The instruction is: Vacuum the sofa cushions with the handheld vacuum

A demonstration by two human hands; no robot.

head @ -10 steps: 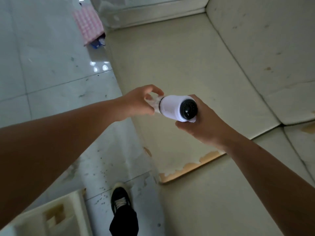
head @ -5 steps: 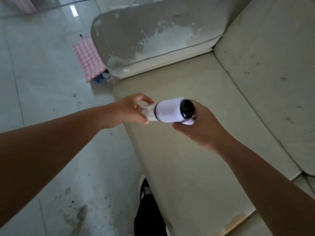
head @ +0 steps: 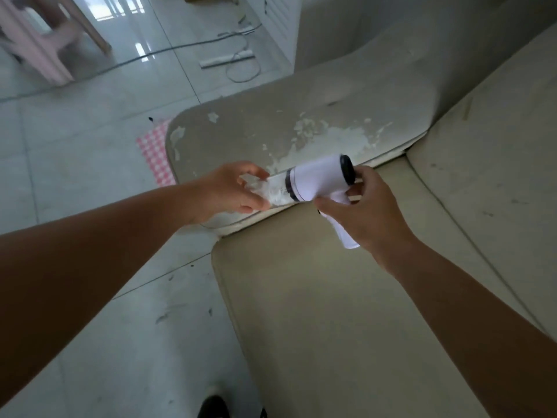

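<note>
Floor tiles (head: 90, 164) fill the left side of what we see, pale and glossy, with a pink checked cloth (head: 155, 158) lying on them against the outer side of the sofa's armrest (head: 271, 128). Further back a cable (head: 168, 49) trails across the tiles. Our left hand (head: 232, 191) reaches in from the lower left and grasps the clear front section (head: 275, 191) of the handheld vacuum (head: 316, 181), fingers wrapped around it; that section looks packed with pale fluff. The vacuum lies roughly level in the air above the seam where the armrest meets the near-left corner of the seat cushion (head: 331, 297), its dark rear cap (head: 347, 170) pointing right. The armrest's covering is flaked and peeling in whitish patches just behind the vacuum. Our right hand (head: 370, 212) clasps the white handle that drops from the body, thumb in front, fingers curled behind. To the right the back cushion (head: 497, 164) rises, marked with small dark spots. At the bottom edge a dark shoe (head: 214, 407) stands on the tiles beside the seat cushion's front edge.
</note>
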